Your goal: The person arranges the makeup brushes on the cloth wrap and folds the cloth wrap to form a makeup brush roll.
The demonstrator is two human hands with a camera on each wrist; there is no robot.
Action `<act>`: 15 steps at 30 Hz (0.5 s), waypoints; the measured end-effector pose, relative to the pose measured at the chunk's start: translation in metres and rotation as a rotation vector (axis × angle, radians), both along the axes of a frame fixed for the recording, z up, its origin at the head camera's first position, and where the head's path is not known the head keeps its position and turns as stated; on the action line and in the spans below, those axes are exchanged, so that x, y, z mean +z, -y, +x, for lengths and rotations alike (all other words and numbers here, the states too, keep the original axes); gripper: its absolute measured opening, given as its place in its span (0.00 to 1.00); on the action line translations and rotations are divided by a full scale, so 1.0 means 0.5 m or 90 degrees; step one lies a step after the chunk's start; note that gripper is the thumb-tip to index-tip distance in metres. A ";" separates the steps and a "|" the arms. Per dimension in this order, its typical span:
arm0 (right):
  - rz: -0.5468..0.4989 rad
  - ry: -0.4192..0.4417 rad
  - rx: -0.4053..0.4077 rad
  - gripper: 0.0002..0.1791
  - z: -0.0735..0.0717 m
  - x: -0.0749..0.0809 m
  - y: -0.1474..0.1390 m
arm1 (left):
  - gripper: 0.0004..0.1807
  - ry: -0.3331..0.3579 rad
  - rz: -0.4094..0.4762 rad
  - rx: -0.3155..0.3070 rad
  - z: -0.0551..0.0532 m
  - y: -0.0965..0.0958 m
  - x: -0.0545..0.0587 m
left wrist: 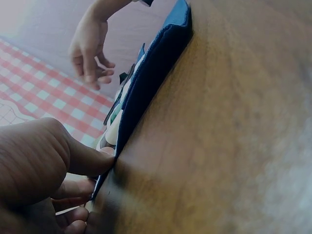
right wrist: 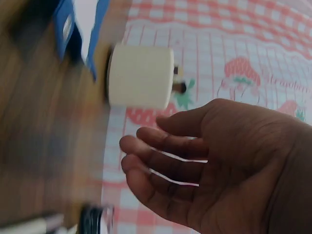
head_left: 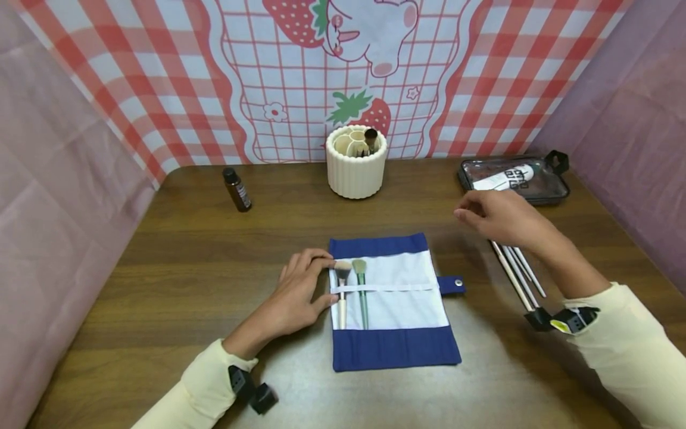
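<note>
A blue and white cloth brush roll (head_left: 396, 348) lies unfolded on the table. Two makeup brushes are tucked under its white strap: one with a dark and pale head (head_left: 342, 271) at the left edge, and a green-handled one (head_left: 361, 286) beside it. My left hand (head_left: 297, 292) rests at the roll's left edge, thumb and fingertips touching the border. In the left wrist view, the thumb (left wrist: 92, 158) lies right on the cloth's edge. My right hand (head_left: 506, 217) hovers with loosely bent fingers and nothing in them. Several light-handled brushes (head_left: 514, 271) lie below it, partly hidden.
A cream ribbed holder (head_left: 356, 176) with brushes inside stands at the back. At the back left is a small dark bottle (head_left: 237, 190). A black-rimmed clear case (head_left: 546, 185) holding a white tube sits at the back right. The roll's snap tab (head_left: 452, 285) sticks out rightward.
</note>
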State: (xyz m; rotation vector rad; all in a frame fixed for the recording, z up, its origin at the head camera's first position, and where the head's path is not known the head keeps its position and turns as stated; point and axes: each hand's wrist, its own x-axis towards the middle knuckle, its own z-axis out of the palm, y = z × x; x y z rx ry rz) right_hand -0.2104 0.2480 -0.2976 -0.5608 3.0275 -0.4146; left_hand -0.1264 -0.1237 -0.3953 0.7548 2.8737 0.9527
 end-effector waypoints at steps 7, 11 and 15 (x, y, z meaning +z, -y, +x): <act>0.082 0.041 -0.063 0.11 -0.009 -0.011 -0.087 | 0.31 0.002 0.003 0.002 0.000 -0.001 0.002; 0.107 0.076 -0.081 0.11 -0.008 -0.024 -0.114 | 0.31 0.004 0.006 0.003 -0.001 -0.001 0.002; 0.126 0.103 -0.089 0.13 -0.007 -0.039 -0.127 | 0.31 0.010 0.004 0.003 -0.002 -0.001 0.002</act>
